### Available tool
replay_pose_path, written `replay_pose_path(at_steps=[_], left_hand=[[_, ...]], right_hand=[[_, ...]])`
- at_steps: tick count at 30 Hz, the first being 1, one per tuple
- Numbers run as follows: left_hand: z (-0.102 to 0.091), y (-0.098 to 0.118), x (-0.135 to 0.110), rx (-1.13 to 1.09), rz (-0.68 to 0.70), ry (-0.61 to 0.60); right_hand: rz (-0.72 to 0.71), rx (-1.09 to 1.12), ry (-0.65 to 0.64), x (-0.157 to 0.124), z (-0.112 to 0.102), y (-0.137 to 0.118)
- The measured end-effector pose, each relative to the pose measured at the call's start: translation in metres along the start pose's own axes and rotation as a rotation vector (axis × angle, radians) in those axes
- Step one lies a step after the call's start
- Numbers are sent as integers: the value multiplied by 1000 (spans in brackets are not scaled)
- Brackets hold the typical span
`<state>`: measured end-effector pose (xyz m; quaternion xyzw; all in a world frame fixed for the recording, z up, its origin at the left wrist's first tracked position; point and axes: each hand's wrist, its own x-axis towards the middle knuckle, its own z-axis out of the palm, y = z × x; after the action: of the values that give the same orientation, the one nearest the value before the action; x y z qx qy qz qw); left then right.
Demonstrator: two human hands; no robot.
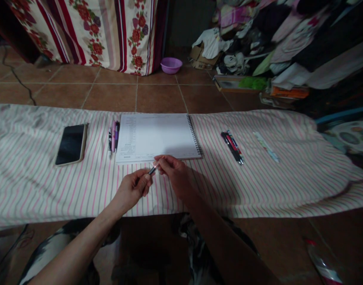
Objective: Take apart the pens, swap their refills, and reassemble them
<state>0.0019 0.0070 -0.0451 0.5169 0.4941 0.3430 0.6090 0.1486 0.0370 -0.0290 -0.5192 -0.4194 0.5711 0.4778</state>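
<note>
Both hands meet in front of the lower edge of a spiral-bound pad that lies open at a mostly white page. A slim dark pen slants between them. My left hand pinches its lower end between thumb and fingers. The fingertips of my right hand are closed on its upper end, which they partly hide. Left of the pad lie several pens, one of them pink and one purple. Over to the right, a small group of dark and red pens rests on the striped cloth.
A smartphone lies at the left of the cloth. A pale, patterned pen-like stick is at the right. Beyond the table's far edge are a purple basin, a floral curtain and piled clothes. A bottle is on the floor at lower right.
</note>
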Motion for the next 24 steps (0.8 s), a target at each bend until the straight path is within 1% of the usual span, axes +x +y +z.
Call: replay_pose_path(at_steps=[2, 4, 6, 9, 13, 24], left_hand=[[3, -1, -1, 45, 25, 62], [6, 0, -2, 109, 38, 116], [7, 3, -3, 171, 39, 152], [8, 8, -4, 235, 37, 185], [7, 10, -4, 241, 28, 175], [5, 4, -1, 56, 58, 47]], right_hand=[[25, -8, -5, -2, 1, -5], [35, -68, -3, -4, 0, -7], [32, -131, 16, -4, -1, -6], [12, -152, 51, -1, -4, -1], [-19, -107, 50, 1, -4, 2], [-59, 8, -9, 1, -5, 2]])
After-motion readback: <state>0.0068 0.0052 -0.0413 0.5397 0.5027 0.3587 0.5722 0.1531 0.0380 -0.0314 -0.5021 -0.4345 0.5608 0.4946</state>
